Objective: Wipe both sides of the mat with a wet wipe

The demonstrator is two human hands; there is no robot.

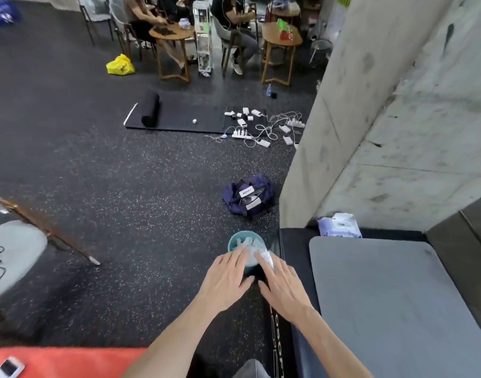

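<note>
The flat grey rectangular mat [392,304] lies on a dark raised platform [296,241] at the right, beside a concrete wall. A white crumpled wet wipe [266,258] is under the fingertips of the right hand [284,287] — whether the hand pinches it I cannot tell. The left hand [228,279] has straight, relaxed fingers. Both hands are over a round teal bin [233,242] with white wipes inside. Behind the mat stands a pale wipe packet [339,226] — its lid is open.
</note>
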